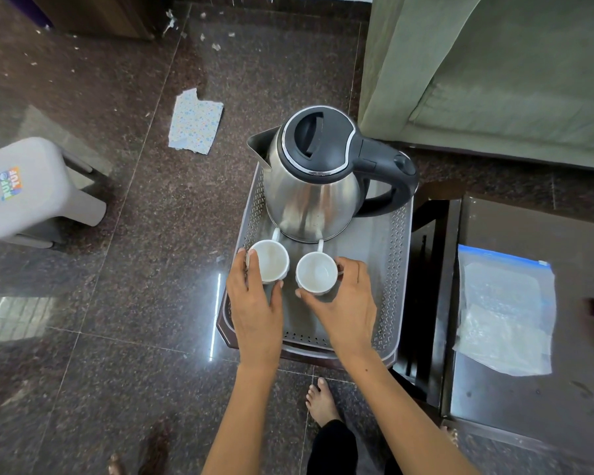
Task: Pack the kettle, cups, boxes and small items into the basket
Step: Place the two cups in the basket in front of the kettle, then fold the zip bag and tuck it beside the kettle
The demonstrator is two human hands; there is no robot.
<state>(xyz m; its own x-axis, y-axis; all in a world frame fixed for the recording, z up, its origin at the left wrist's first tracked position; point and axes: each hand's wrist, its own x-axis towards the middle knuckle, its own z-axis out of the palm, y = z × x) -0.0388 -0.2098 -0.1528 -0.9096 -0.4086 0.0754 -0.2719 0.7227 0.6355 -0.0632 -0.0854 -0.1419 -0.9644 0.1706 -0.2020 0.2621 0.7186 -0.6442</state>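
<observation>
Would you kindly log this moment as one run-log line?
kettle in basket | left hand grips left cup | right hand grips right cup

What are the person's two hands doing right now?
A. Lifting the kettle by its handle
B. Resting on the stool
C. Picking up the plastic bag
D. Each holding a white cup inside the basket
D: the left hand grips one white cup and the right hand grips the other cup, both inside the basket in front of the kettle.
</observation>
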